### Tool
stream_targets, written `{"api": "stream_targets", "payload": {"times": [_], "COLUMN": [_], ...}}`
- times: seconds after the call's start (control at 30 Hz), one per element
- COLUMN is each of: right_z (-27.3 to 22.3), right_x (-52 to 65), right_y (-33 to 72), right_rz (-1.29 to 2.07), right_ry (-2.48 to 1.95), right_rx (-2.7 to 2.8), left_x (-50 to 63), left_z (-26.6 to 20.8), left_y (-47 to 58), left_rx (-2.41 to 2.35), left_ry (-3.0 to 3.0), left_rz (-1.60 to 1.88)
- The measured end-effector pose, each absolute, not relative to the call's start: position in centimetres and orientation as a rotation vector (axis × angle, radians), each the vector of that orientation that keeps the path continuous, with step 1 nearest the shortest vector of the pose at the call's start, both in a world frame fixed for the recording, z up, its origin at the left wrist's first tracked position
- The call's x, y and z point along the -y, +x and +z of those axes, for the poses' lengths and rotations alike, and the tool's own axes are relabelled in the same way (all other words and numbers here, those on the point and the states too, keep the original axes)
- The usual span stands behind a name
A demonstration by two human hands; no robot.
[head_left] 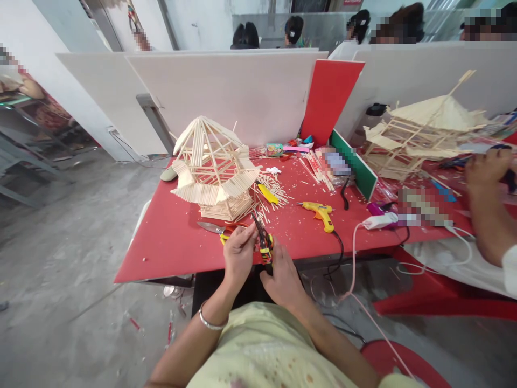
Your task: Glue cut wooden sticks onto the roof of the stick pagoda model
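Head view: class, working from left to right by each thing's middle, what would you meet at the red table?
Pavilion-shaped stick model → left hand → black-and-yellow hand tool → right hand → yellow glue gun → green board → second stick model → co-worker's hand

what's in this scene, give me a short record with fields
right hand: holding a black-and-yellow hand tool
left hand: fingertips by the tool's upper end; grip unclear
stick model: upright on red table, roof partly filled
loose sticks: beside the model
yellow glue gun: on the table
co-worker's hand: far right
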State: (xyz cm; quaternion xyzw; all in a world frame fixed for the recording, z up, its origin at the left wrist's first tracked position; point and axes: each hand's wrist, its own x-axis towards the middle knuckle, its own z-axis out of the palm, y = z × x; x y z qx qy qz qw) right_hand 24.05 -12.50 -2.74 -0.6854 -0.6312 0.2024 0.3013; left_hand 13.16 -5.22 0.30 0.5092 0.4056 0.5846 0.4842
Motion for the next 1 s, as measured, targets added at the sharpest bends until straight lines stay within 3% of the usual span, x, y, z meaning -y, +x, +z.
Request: {"api": "stream_targets", "payload": {"times": [0.37,0.7,1.0], "right_z": [-2.9,-2.8,-2.3], "right_x": [12.8,11.6,8.4], "right_y": [23.2,24.2,28.5], "right_rz": [0.799,0.963,0.376], "right_ry": [-1.465,-1.474,-2.328], "right_rx": [1.445,1.251,1.507], "left_x": [6.3,5.8,5.1], "left_z": [0.7,-0.3,0.6], "left_y": [13.3,13.2,12.4], "left_rx": [-0.998,-1.040,-0.953], "left_ry": [1.255,1.057,0.978], "left_rz": [1.404,1.285,1.253]}}
